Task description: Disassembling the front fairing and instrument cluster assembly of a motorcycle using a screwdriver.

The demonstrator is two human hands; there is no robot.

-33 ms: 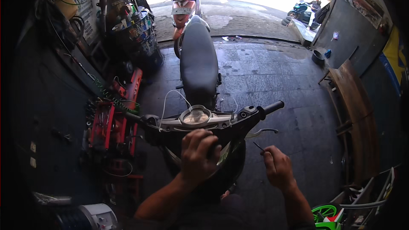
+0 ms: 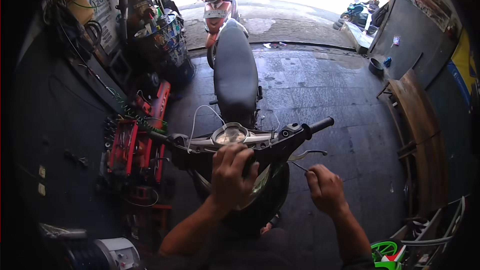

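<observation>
The left hand (image 2: 231,176) is clamped over the front cover of the dark scooter handlebar assembly (image 2: 250,142), just below the round speedometer (image 2: 230,134). The right hand (image 2: 326,188) is closed around a thin metal tool (image 2: 300,166), its tip near the silver brake lever (image 2: 307,154). A red tool trolley (image 2: 131,145) stands at the left.

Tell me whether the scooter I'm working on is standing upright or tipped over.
Upright. The scooter stands on the floor with its seat level and its handlebar across; the left hand rests on the front cover.
</observation>
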